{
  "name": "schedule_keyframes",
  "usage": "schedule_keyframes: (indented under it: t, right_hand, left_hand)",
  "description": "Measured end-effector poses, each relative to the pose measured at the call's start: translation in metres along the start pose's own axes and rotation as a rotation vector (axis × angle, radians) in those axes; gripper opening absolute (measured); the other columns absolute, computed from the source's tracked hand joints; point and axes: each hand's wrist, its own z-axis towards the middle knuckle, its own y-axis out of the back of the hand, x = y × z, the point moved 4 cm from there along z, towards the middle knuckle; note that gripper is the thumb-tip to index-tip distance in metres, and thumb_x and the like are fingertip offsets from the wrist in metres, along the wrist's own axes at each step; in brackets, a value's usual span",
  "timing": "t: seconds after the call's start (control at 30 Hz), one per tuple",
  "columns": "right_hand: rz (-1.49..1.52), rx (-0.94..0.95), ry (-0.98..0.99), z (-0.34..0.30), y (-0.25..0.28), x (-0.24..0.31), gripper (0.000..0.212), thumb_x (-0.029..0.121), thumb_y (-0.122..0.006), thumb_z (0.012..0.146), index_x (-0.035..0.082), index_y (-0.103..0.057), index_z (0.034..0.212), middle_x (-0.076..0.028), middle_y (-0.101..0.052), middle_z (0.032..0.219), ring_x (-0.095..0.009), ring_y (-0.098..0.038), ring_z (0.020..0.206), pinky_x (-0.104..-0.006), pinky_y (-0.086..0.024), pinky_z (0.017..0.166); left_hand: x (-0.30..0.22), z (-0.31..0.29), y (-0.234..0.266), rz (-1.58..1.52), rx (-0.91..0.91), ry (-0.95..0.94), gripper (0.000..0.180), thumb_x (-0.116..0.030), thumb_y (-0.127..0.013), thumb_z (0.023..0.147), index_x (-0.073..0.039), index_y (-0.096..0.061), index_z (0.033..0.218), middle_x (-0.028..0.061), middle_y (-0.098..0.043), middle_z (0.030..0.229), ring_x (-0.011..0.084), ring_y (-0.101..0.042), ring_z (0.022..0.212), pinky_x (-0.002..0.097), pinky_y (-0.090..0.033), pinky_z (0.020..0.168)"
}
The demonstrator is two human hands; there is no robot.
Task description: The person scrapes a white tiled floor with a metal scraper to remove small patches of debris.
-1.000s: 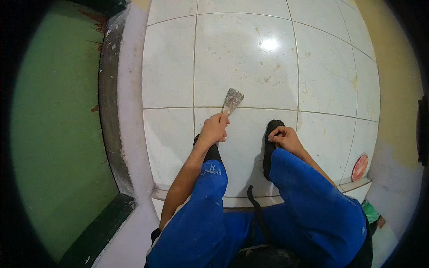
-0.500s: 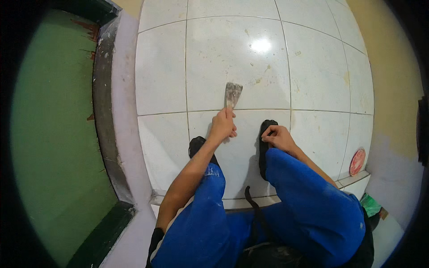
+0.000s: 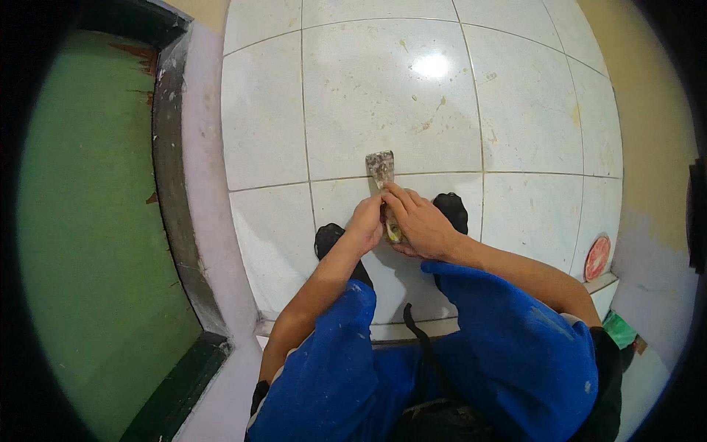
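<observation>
A putty knife [image 3: 381, 168] with a stained, splattered metal blade points away from me above the floor tiles. Its handle, yellowish at the near end, lies between my two hands. My left hand [image 3: 365, 225] is closed on the handle from the left side, its fingertips partly hidden. From the right, my right hand [image 3: 423, 225] is closed around the handle too, with its fingers reaching over toward the base of the blade. Both hands touch each other, low between my knees.
White floor tiles [image 3: 265, 110] carry yellowish specks and smears ahead. A red round disc [image 3: 597, 258] leans near the right wall [image 3: 655, 147]. On the left stands a green door [image 3: 96, 221] in a dark frame. My black-clad feet [image 3: 328, 239] rest on the tiles.
My right hand has moved left from beside my right knee and taken hold of the putty knife's handle. The knife has come slightly nearer to me, still in my left hand.
</observation>
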Motion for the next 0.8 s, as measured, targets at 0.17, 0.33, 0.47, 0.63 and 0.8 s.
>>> schedule_keyframes:
  t: [0.17,0.33,0.47,0.63,0.8]
  right_hand:
    - [-0.181,0.023,-0.084,0.017,0.009,0.008,0.077,0.015,-0.071,0.074,-0.012,-0.038,0.138,-0.030,-0.051,0.135,-0.039,-0.059,0.115,-0.0428,-0.051,0.097]
    - [-0.212,0.104,-0.165,0.037,0.022,0.021,0.056,0.010,-0.067,0.074,-0.009,-0.046,0.122,-0.030,-0.059,0.110,-0.038,-0.068,0.084,-0.0437,-0.057,0.072]
    - [-0.216,0.106,-0.249,0.054,0.020,0.018,0.042,0.009,-0.066,0.076,-0.006,-0.048,0.111,-0.029,-0.060,0.102,-0.037,-0.068,0.069,-0.0439,-0.056,0.057]
    - [-0.162,0.128,-0.194,0.066,0.034,0.024,0.039,0.014,-0.069,0.074,-0.001,-0.052,0.106,-0.022,-0.065,0.080,-0.040,-0.069,0.068,-0.0471,-0.055,0.060]
    - [-0.201,0.002,-0.213,0.078,0.039,0.014,0.038,0.014,-0.070,0.072,-0.002,-0.053,0.101,-0.022,-0.065,0.078,-0.041,-0.068,0.069,-0.0467,-0.056,0.060]
  left_hand:
    - [-0.043,-0.015,-0.017,0.248,0.019,0.010,0.036,-0.032,-0.047,0.107,-0.003,-0.063,0.121,0.0099,-0.067,0.107,0.0188,-0.064,0.095,0.0357,-0.053,0.084]
    - [-0.060,-0.004,-0.006,0.459,0.036,-0.117,0.048,-0.045,-0.049,0.104,-0.001,-0.070,0.106,0.0075,-0.071,0.096,0.0185,-0.067,0.086,0.0348,-0.053,0.079]
    - [-0.069,0.004,0.013,0.594,-0.159,-0.346,0.047,-0.043,-0.050,0.104,-0.001,-0.070,0.104,0.0086,-0.073,0.088,0.0157,-0.065,0.072,0.0298,-0.052,0.066]
    - [-0.075,-0.006,0.023,0.805,-0.214,-0.573,0.026,-0.017,-0.062,0.098,-0.001,-0.061,0.118,0.0110,-0.075,0.094,0.0134,-0.070,0.084,0.0270,-0.053,0.071]
    - [-0.062,-0.012,0.021,0.779,-0.106,-0.691,0.027,-0.015,-0.062,0.098,-0.001,-0.059,0.121,0.0109,-0.073,0.095,0.0143,-0.068,0.081,0.0290,-0.054,0.071]
